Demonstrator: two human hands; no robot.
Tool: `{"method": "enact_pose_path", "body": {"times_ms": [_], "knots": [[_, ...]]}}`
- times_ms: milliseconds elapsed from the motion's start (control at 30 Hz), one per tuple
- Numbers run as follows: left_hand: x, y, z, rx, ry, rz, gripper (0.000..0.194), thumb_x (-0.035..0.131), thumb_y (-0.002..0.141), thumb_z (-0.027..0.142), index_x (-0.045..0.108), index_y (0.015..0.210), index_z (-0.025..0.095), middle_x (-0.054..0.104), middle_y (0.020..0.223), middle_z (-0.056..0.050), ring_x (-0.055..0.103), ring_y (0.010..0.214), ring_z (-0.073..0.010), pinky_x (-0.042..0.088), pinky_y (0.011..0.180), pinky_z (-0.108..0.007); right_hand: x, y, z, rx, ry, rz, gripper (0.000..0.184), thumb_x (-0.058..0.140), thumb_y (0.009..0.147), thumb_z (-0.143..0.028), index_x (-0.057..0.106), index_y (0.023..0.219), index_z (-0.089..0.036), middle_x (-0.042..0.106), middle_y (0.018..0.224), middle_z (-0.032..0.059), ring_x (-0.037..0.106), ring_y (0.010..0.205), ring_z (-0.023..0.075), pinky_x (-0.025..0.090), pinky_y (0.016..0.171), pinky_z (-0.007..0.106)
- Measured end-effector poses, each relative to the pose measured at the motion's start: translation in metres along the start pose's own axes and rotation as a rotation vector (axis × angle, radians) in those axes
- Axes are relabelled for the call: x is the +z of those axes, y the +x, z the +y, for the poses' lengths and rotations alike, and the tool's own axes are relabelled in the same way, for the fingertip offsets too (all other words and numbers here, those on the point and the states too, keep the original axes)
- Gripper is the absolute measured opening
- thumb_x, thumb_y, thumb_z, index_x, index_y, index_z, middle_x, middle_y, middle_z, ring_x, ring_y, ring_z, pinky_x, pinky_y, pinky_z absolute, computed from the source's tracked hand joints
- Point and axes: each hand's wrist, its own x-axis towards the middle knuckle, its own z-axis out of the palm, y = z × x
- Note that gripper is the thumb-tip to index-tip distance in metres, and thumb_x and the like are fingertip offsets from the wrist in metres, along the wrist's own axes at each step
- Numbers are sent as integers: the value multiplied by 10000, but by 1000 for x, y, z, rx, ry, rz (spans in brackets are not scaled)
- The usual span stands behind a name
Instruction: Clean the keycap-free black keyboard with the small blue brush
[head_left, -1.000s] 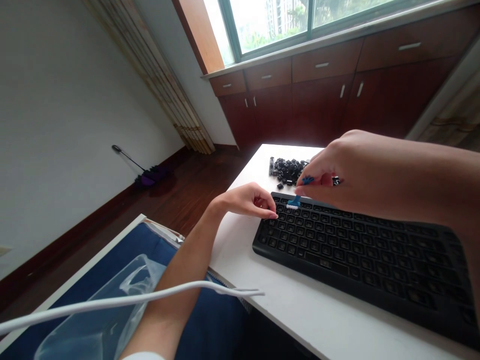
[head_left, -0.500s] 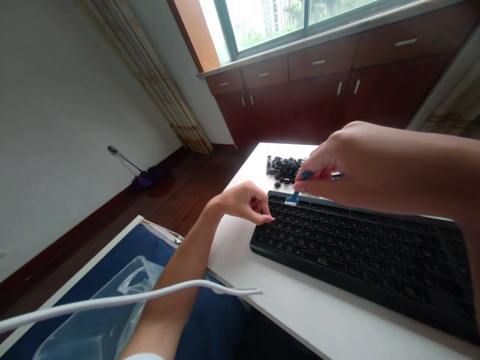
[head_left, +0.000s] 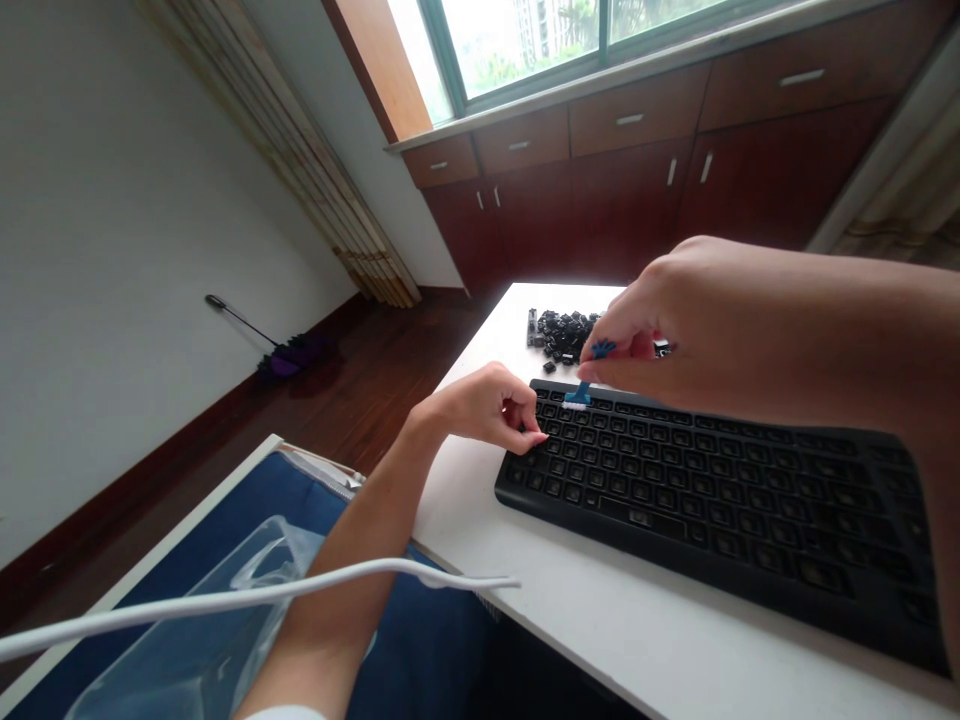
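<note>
Head view, and we're looking straight down on the action! The right hand swings in from 3 o'clock, its fingertips pinched tight on the blue key puller, held upright so that its white tip comes down right on the top row of the black keyboard. That pinch from above looks like the way to keep the tool square to the keys. Over at the keyboard's top left corner, the left hand arrives from 7 o'clock, fingers curled, tips at the edge of the keys, apparently bracing the board. Is it gripping anything? Can't tell from here; nothing shows between those fingers.

The keyboard sits angled on the white desk, well within reach of both hands. Just past it, at 12 o'clock, a loose heap of black keycaps lies on the desktop, close beside the work. The puller's blue handle is partly tucked into the right fingers, and the tool looks slim and light. Down at 7 o'clock, a white cable runs across a clear plastic bag.
</note>
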Motion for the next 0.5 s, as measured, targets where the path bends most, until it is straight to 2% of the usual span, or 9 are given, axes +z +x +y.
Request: {"method": "enact_pose_path", "body": {"times_ms": [233, 500], "knots": [[-10, -2, 1, -40, -45, -132, 243, 736, 738, 358, 756, 723, 117, 605, 522, -24, 416, 444, -47, 334, 428, -185, -1, -1, -2, -8, 6, 29, 338, 600, 795, -444, 677, 627, -160, 524, 474, 20, 484, 489, 111, 289, 505, 266], [-17, -6, -4, -73, -78, -16, 278, 725, 757, 385, 726, 760, 107, 525, 528, 11, 380, 475, -48, 297, 443, -189, 1, -3, 0, -1, 24, 4, 322, 577, 814, -421, 686, 656, -162, 541, 505, 24, 473, 507, 106, 266, 508, 263]]}}
